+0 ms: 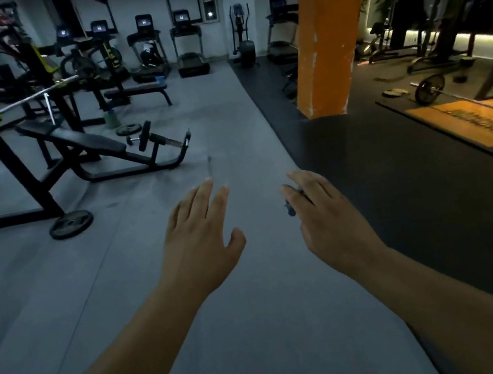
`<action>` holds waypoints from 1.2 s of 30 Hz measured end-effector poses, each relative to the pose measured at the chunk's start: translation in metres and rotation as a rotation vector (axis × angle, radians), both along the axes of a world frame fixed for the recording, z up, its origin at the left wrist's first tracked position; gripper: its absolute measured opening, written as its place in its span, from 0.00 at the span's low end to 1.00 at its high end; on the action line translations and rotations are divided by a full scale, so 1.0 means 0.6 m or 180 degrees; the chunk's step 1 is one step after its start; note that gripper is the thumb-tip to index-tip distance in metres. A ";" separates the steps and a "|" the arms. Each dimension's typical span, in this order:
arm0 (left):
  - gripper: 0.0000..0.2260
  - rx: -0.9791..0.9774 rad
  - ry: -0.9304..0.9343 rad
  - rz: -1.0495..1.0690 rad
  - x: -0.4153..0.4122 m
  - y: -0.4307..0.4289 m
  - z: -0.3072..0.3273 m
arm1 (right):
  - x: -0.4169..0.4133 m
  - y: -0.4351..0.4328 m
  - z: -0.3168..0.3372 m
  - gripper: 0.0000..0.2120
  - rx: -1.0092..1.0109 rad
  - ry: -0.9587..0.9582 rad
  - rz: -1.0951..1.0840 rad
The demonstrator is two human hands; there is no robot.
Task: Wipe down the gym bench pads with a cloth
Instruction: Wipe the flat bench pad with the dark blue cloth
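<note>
The bench pads lie ahead and to the left of the hands: an inclined bench (87, 138) nearer, a flat bench (134, 90) farther beyond it, neither touched. No cloth is plainly seen. A small dark scrap (290, 209) shows under the fingers of the right hand (331, 215); whether it is pinched cannot be told. The left hand (201, 236) is held open, fingers straight, above the floor (260, 315). The approach is judged to be in hand; next a bench must be reached and a cloth readied.

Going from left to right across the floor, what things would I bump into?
A weight plate lying flat on the floor → left hand → right hand → orange wooden platform.
</note>
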State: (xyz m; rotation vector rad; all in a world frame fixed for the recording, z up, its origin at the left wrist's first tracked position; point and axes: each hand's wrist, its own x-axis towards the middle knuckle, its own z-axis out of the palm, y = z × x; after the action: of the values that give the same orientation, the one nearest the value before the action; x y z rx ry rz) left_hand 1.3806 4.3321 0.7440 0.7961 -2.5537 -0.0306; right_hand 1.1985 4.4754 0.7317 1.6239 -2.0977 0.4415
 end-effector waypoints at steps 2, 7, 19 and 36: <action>0.32 0.0036 -0.0027 -0.0076 -0.077 -0.091 0.012 | -0.069 -0.083 0.008 0.25 0.0033 -0.0101 -0.0084; 0.32 -0.0067 0.0030 -0.0132 -0.284 -0.310 0.029 | -0.267 -0.303 0.019 0.27 -0.0033 -0.0062 -0.0058; 0.31 -0.0137 0.0111 0.0118 -0.765 -0.866 0.039 | -0.748 -0.915 0.042 0.26 -0.0114 -0.0102 0.0374; 0.33 -0.0026 0.0151 0.0028 -1.372 -1.772 0.062 | -1.367 -1.796 0.070 0.25 -0.0012 0.0114 0.0116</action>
State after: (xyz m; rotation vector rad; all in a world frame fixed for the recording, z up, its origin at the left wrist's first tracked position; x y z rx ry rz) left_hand 0.5572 3.2690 0.7809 0.7939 -2.5040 -0.0358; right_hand 0.3784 3.3978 0.7735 1.6581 -2.0431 0.4249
